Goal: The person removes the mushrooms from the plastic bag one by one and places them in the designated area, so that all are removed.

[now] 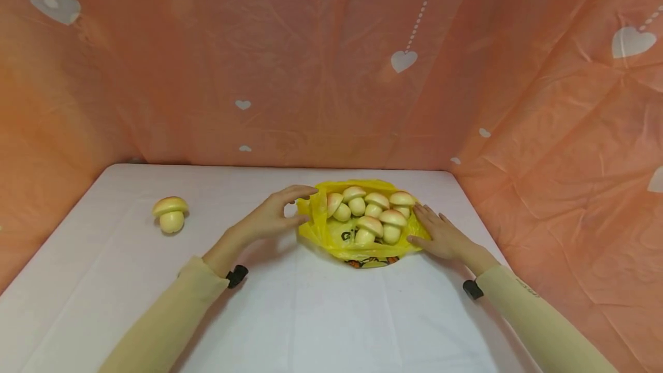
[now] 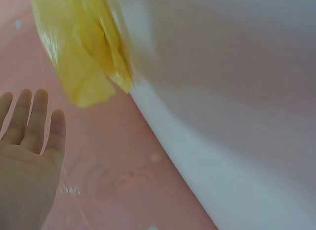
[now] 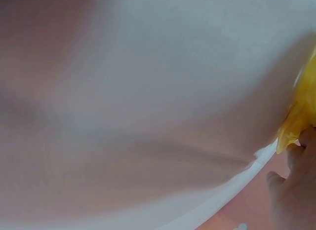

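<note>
A yellow plastic bag [image 1: 331, 235] lies on the table with its mouth spread wide, holding several toy mushrooms [image 1: 392, 226] with pale stems and reddish caps. My left hand [image 1: 271, 212] is at the bag's left edge, thumb and fingers apart. In the left wrist view its fingers [image 2: 37, 111] are straight, beside the hanging yellow plastic [image 2: 81, 57]. On the opposite side, my right hand [image 1: 440, 235] rests with spread fingers against the bag's right edge. The right wrist view shows only part of that hand [image 3: 298, 185] by the yellow plastic [image 3: 301, 106].
One more toy mushroom [image 1: 171, 214] stands alone on the left of the white-covered table [image 1: 331, 315]. Orange curtains with heart prints [image 1: 311, 73] hang behind the table and at its sides. A dark band sits at each wrist.
</note>
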`<act>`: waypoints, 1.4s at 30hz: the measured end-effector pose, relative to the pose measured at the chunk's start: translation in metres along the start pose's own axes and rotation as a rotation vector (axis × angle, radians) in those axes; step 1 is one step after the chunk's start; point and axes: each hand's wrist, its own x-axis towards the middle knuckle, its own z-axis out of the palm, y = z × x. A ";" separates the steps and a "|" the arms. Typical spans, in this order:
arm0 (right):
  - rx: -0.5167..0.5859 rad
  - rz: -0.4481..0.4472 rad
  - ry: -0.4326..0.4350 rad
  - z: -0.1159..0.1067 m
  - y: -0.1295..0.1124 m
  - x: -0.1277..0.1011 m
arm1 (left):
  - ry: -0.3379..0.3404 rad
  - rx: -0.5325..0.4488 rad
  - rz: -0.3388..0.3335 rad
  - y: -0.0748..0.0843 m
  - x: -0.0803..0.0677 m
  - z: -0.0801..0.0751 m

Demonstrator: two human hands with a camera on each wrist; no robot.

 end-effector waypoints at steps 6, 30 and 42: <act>0.004 0.001 -0.004 0.000 -0.001 -0.001 | -0.078 0.030 0.029 0.000 0.014 0.016; -0.002 -0.012 0.004 -0.001 0.000 0.001 | -0.341 0.283 0.056 0.022 0.057 0.074; -0.002 -0.021 0.011 -0.001 -0.001 -0.001 | -0.346 0.368 0.089 0.025 0.064 0.086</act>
